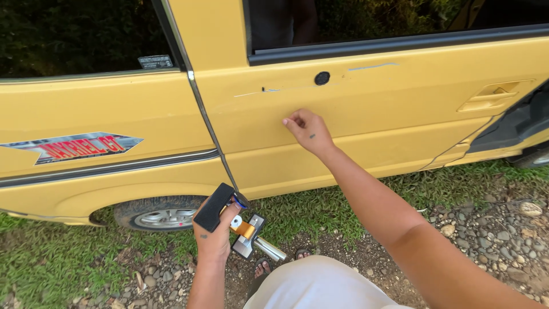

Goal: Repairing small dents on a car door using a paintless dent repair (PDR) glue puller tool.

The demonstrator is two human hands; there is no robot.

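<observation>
Right hand, arm extended, fingers curled loosely with their tips touching the yellow car door, holding nothing. A scratch and a round black lock lie just above the fingertips; the door handle is well apart to their right. Left hand, fingers closed around a tool with a black block head and metal body, held low near the rear wheel over grass.
</observation>
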